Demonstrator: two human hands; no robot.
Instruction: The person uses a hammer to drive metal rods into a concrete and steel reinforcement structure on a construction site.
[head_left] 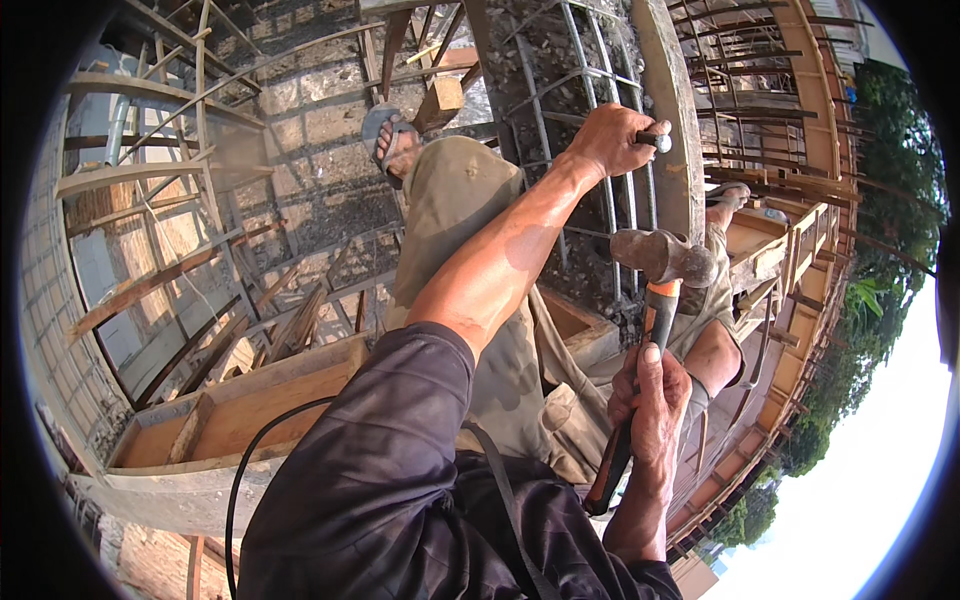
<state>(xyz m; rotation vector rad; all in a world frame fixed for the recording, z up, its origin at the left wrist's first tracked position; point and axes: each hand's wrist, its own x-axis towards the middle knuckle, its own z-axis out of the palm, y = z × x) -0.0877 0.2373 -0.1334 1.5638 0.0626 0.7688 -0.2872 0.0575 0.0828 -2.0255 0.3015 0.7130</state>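
My left hand [615, 138] is stretched out and closed around a short steel chisel [655, 142], whose round end shows at my fist. It is held against a grey concrete column edge [668, 110] beside a cage of steel reinforcing bars [570, 90]. My right hand [652, 400] grips the dark orange-ended handle of a hammer [662, 258]. The hammer's worn metal head is raised below and slightly right of the chisel, apart from it. My legs in khaki trousers [460, 220] straddle the work, with a sandalled foot [388, 135] on a timber.
Wooden formwork boxes [250, 400] run along the edge under me. Scaffold poles and planks [170, 250] cross a brick wall far below on the left. More formwork and rebar [790, 90] curve away on the right, with trees [880, 260] beyond. A black cable [240, 470] loops by my left sleeve.
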